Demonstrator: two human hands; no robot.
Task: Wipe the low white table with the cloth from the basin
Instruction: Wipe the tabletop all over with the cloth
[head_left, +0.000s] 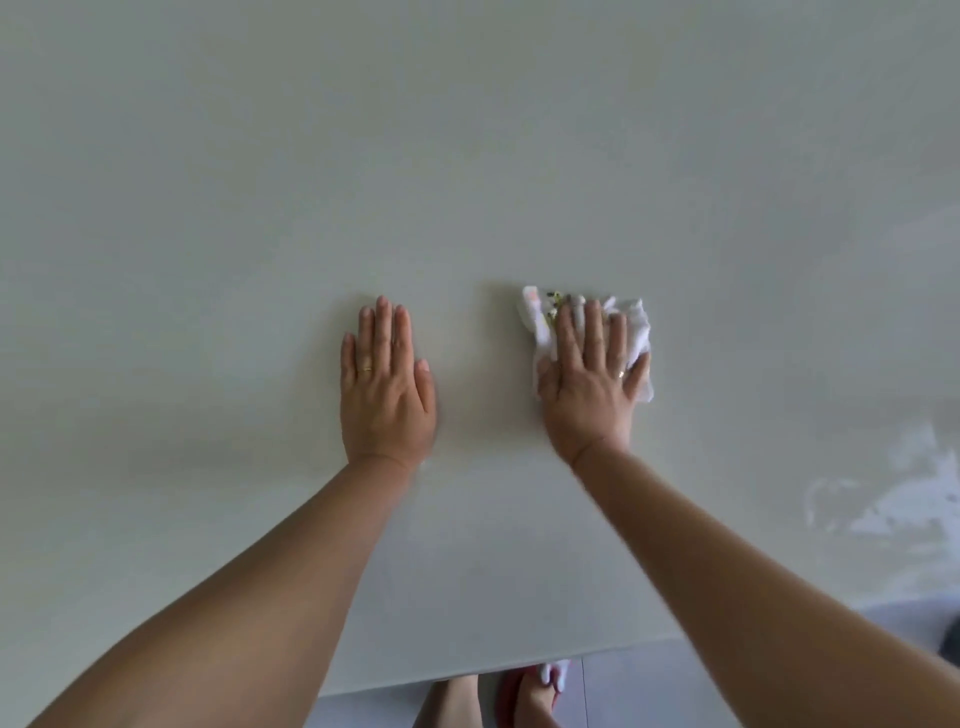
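Counter (467, 156): low, white, smooth top filling nearly the whole view. Near edge runs across the bottom, from lower left rising toward the right. Wide bare surface lies beyond both hands, to the left, and to the right. Pale wet-looking streaks (904, 493) mark the top at the far right, near the edge there.

Cloth (634, 332): white, crumpled, with a small coloured pattern at its far corner. Lies flat on the counter, right of centre, well inside the near edge.

Right hand (589, 384): palm down on the cloth, fingers stretched and pressing it to the surface; grip flat, not curled round the cloth. Ring (622, 374) on one finger.

Left hand (387, 389): palm down on bare counter, fingers straight and together, grip holding nothing. Just beside the cloth hand, not touching it. Ring (367, 369) on one finger.

Floor (623, 691): grey, below the near edge; a foot in a red sandal (524, 699) stands there.
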